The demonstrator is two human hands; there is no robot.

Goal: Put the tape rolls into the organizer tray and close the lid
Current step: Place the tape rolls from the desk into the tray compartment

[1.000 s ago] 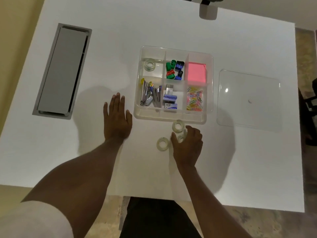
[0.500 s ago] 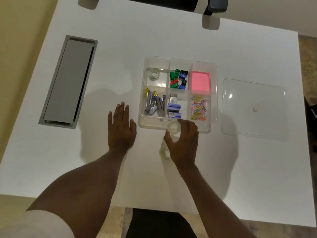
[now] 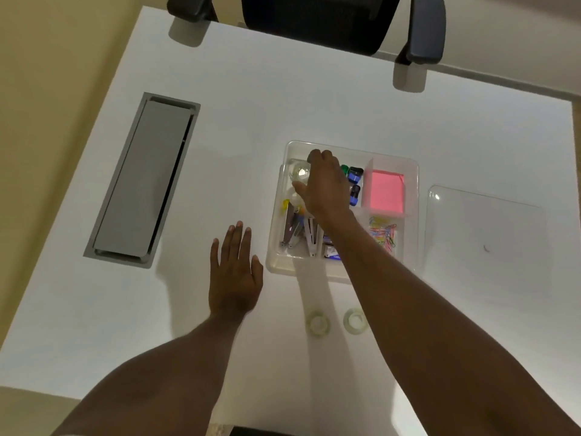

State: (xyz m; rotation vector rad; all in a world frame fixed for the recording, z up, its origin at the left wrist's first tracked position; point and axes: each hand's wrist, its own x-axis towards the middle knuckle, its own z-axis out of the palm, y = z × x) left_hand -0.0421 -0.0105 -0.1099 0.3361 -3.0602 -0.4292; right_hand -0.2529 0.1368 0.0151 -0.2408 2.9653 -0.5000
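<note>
The clear organizer tray [image 3: 415, 215] sits mid-table with staplers, sharpeners, pink notes and paper clips in its compartments. My right hand [image 3: 327, 187] reaches over its back-left compartment, fingers curled around a clear tape roll [image 3: 299, 173] held between forefinger and thumb just inside that compartment. What lies under the hand is hidden. Two more tape rolls [image 3: 317, 324] [image 3: 354, 320] lie flat on the table in front of the tray, beside my right forearm. My left hand [image 3: 235, 272] rests flat on the table left of the tray, fingers spread. The clear lid [image 3: 484, 234] lies right of the tray.
A grey cable hatch [image 3: 141, 180] is set into the white table [image 3: 283, 89] at the left. A black office chair [image 3: 314, 20] stands at the far edge. The table's near edge runs under my forearms.
My right hand lifted a tape roll from in front of the tray and carried it forward to the back-left compartment. The camera view shifted. My left hand stayed flat.
</note>
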